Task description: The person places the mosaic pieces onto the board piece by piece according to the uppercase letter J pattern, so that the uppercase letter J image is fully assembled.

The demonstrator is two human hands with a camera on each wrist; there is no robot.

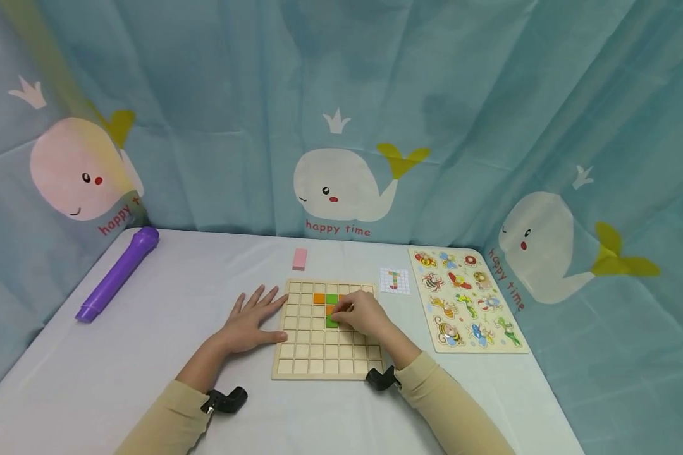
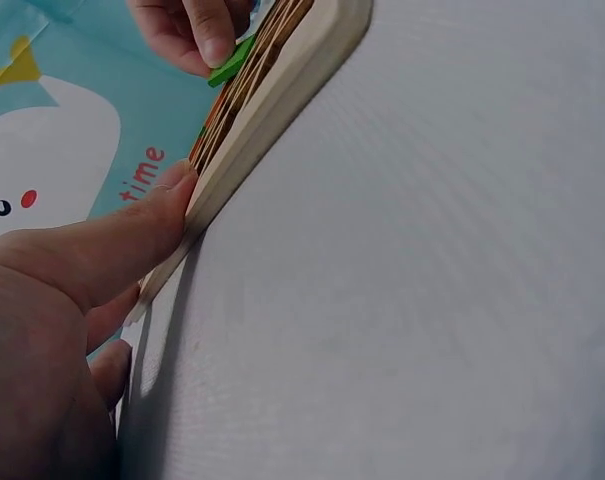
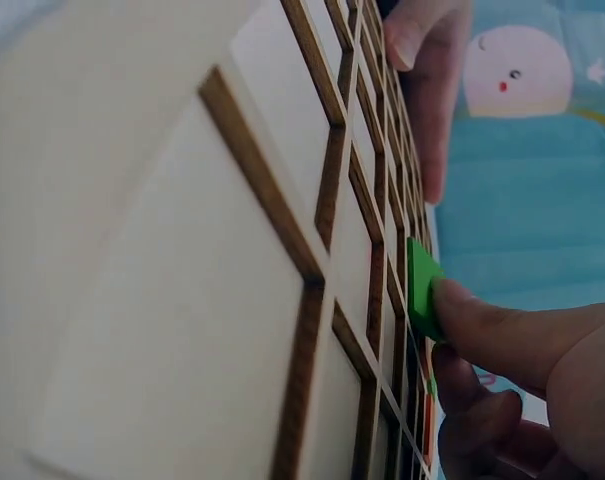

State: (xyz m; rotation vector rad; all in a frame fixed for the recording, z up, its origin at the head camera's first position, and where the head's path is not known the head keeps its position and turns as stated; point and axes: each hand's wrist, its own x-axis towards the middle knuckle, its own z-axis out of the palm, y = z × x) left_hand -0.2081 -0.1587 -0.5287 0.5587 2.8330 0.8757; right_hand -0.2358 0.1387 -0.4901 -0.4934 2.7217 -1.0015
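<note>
Green tile sits close to the centre of the pale grid board. Right hand comes in from 3 o'clock, pinching the tile between thumb and fingers. Wrist views show it tilted against the grid; whether any edge has dropped into a square, cannot tell.

Left hand lies at the board's 9 o'clock, fingers spread and fairly straight, grasping nothing; thumb and index tip touch the rim.

Toward 12 o'clock on the grid, a second green tile, an orange tile just beside it at its 9; more orange partly hidden by the right hand.

Handling, judged by eye: tile probably light, stiff, smooth, perhaps a little slippery on the painted face. Not fragile-looking. Best hold: opposite side edges, near the top, leaving the lower edge free of fingertips. Board looks rigid, likely light enough to slide on cloth; steady it by the rim.

Beyond: pink block at 11 o'clock, pattern card at 2, just off the board.
</note>
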